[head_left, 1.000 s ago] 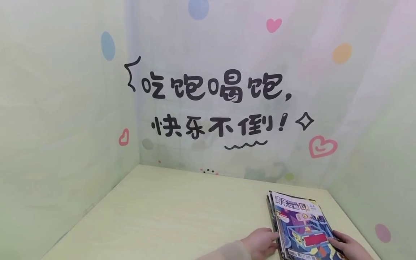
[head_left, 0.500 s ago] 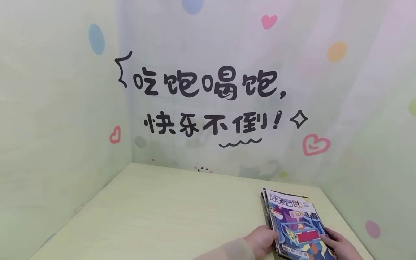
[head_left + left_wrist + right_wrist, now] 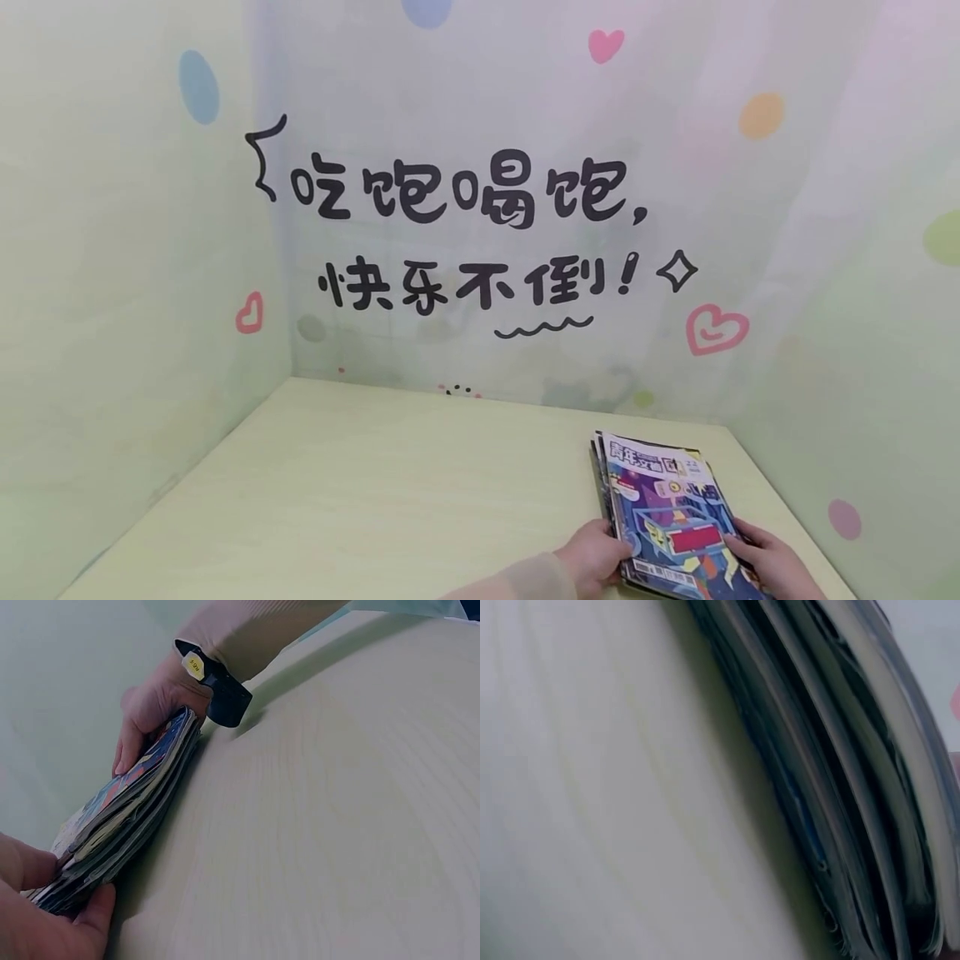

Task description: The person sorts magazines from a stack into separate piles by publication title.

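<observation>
A stack of several magazines [image 3: 663,508] is at the right side of the pale table, with a colourful illustrated cover on top. My left hand [image 3: 596,554] grips the stack's left edge, its thumb lying over the cover's rim. From the right edge my right hand [image 3: 776,558] holds the same stack, fingers over the cover. In the left wrist view the layered page edges of the magazines [image 3: 135,814] show between the two hands. Close up in the right wrist view, the magazine edges [image 3: 832,772] fan slightly apart; no hand shows there. Whether the stack's underside touches the table is unclear.
The pale wooden table [image 3: 360,483] stretches to the left of the stack. A printed back wall [image 3: 465,350] and side walls enclose it, with the right wall [image 3: 885,400] close beside the right hand. A dark strapped device [image 3: 225,697] sits on the right wrist.
The head view has turned slightly right, so everything sits further left in it. My left thumb has come over the cover's edge. The stack keeps about the same place on the table.
</observation>
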A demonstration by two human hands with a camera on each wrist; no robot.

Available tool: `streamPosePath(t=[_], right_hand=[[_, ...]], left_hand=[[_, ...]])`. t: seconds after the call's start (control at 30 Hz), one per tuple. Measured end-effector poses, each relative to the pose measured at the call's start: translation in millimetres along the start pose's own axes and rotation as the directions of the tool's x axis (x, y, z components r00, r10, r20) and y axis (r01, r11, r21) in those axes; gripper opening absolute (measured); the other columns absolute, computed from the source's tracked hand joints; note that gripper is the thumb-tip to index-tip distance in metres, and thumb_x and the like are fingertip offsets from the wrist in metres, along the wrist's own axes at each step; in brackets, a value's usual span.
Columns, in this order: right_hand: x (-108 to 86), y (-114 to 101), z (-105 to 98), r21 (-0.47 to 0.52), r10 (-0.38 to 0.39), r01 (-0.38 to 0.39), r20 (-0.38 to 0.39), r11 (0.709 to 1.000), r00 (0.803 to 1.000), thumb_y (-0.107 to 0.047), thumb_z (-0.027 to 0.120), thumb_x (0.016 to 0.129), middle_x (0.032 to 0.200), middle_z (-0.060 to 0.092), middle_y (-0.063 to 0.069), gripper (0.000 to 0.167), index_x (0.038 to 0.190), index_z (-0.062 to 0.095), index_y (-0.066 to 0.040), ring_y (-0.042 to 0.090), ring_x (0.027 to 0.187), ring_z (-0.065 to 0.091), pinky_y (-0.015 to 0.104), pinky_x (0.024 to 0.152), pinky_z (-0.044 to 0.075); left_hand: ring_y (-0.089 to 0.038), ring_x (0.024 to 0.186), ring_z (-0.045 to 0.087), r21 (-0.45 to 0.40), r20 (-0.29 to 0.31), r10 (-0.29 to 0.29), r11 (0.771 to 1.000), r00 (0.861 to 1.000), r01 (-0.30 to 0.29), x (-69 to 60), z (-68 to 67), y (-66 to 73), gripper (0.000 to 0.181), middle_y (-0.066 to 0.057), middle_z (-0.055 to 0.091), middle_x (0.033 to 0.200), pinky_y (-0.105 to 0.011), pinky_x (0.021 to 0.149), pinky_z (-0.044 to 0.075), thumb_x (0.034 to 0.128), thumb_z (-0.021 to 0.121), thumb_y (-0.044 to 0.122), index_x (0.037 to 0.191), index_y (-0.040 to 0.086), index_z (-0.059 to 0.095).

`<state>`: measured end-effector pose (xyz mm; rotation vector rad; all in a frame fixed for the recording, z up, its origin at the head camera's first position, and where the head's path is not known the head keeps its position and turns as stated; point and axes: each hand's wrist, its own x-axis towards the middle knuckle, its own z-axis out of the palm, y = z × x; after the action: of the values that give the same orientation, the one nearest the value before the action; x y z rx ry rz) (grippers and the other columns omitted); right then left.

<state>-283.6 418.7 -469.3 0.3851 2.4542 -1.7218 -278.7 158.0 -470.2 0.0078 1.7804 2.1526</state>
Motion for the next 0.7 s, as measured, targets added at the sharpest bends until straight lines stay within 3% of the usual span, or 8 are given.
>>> streamPosePath(t=[0.23,0.43,0.7], right_hand=[[4.3,-12.9,23.1,0.032,0.039,-0.039,0.014,0.999,0.999,-0.027,0.053,0.099,0.109,0.062,0.023,0.071,0.144,0.017,0.016,0.017,0.082,0.063,0.037,0.072,0.055],[8.4,-26.7,55.6,0.093,0.049,-0.051,0.024,0.994,0.999,-0.022,0.052,0.1,0.116,0.059,0.024,0.065,0.146,0.02,0.011,0.017,0.082,0.063,0.038,0.073,0.055],[11.8,-44.8,101.7,0.241,0.033,-0.048,0.063,0.969,0.997,-0.005,0.048,0.096,0.12,0.057,0.024,0.059,0.148,0.023,0.007,0.021,0.083,0.063,0.038,0.074,0.055]], left_hand=[[-0.026,0.088,0.068,0.041,0.014,0.02,0.999,1.0,-0.02,-0.9,-27.7,5.8,0.023,-0.01,0.068,0.092,-0.039,0.078,0.057,0.0883,0.052,-0.009,0.111,-0.01,0.055],[-0.026,0.091,0.068,0.044,0.048,0.042,0.998,0.998,-0.044,-1.6,-67.4,14.1,0.028,-0.01,0.069,0.095,-0.04,0.08,0.056,0.0882,0.053,-0.007,0.116,-0.012,0.053],[-0.024,0.089,0.068,0.079,0.023,0.047,0.996,0.999,-0.049,-4.6,-120.1,26.2,0.034,-0.011,0.069,0.097,-0.037,0.079,0.057,0.0889,0.053,-0.004,0.122,-0.013,0.051]])
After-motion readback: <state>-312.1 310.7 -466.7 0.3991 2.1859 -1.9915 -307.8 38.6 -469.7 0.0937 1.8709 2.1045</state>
